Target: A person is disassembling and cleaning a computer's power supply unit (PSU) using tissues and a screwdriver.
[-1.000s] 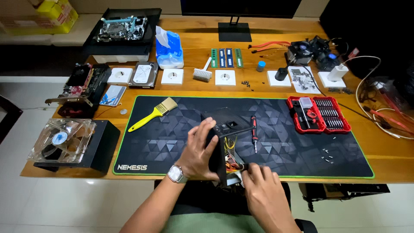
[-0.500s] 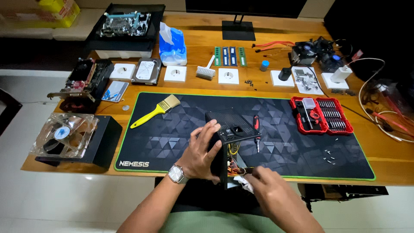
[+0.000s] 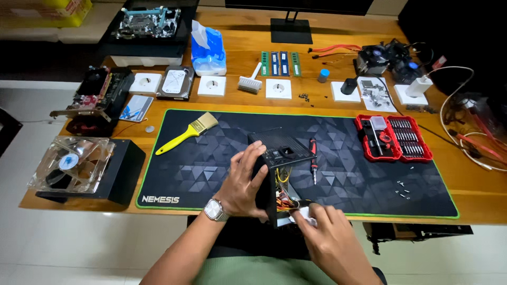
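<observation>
Hands on the opened black power supply unit (image 3: 282,174) at the mat's (image 3: 211,163) near edge: left hand (image 3: 244,182) grips its side wall, right hand (image 3: 327,232) pinches something white among its wires; steady bracing needed next

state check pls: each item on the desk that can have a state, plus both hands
power supply unit: tilted on edge, open, wires showing
left hand: gripping the unit's side
right hand: at the unit's near end on a white piece
screwdriver: lying loose on mat
red bit case: open
yellow brush: lying flat, unused
clear fan: resting on black box
</observation>
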